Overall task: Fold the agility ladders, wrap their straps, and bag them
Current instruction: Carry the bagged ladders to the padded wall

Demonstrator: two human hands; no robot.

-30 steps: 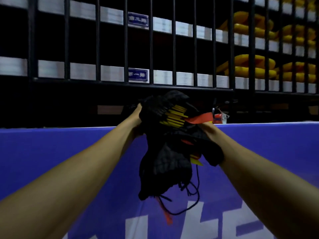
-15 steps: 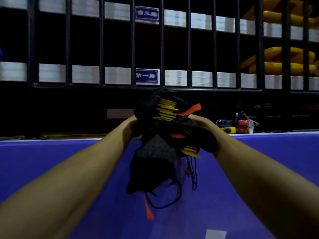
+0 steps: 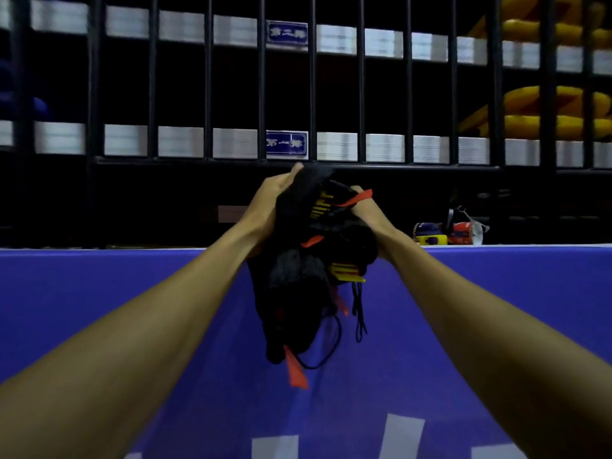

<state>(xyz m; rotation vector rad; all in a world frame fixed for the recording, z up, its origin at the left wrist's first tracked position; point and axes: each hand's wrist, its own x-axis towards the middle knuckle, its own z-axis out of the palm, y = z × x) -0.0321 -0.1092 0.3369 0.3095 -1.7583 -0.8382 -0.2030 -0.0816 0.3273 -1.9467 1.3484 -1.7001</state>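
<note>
Both hands grip a black mesh bag [image 3: 298, 293] held in the air at picture centre. The left hand [image 3: 270, 200] clasps its top, the right hand [image 3: 372, 213] closes around yellow ladder rungs [image 3: 319, 205] and an orange strap [image 3: 356, 198]. Behind hangs a blue banner [image 3: 99, 293]; small clutter [image 3: 447, 230] sits at 3 o'clock, black railing [image 3: 205, 77] at 12.

Two bare forearms on show here, no sleeves reaching anywhere near the wrists. The left hand [image 3: 270, 200] wears no glove, no ring on the fingers, no watch behind them. Same story on the right hand [image 3: 371, 210]: uncovered, nothing strapped on back of the fingers.
</note>
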